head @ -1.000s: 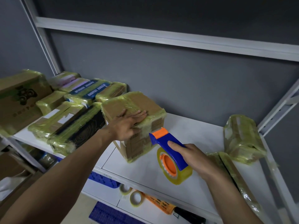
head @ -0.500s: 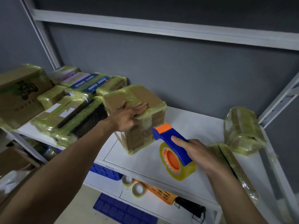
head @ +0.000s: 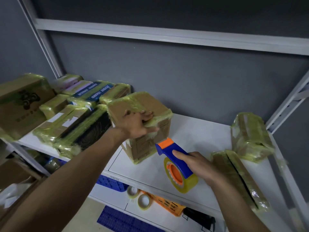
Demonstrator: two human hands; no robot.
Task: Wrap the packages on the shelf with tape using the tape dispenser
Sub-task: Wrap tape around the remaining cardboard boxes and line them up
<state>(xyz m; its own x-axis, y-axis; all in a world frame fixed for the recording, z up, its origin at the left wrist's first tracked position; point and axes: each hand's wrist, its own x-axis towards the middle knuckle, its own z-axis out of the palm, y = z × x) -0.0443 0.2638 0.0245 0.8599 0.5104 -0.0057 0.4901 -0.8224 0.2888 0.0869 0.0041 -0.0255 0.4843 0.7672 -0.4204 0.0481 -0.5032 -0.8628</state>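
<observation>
The left hand (head: 137, 126) seemingly hooks over the box (head: 143, 102); the right hand (head: 200, 164) grips the tape dispenser (head: 173, 153), which should draw tape (head: 189, 183) taut and level around it.

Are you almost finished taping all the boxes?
Nearly, it seems. Done: the pile on the left, the pack at far right and the flat pack beside it are covered in yellowish tape. In hand: the left hand holds the box while the right hand holds the dispenser at its side. Left: the box's lower front is bare cardboard. No other untaped package shows.
</observation>
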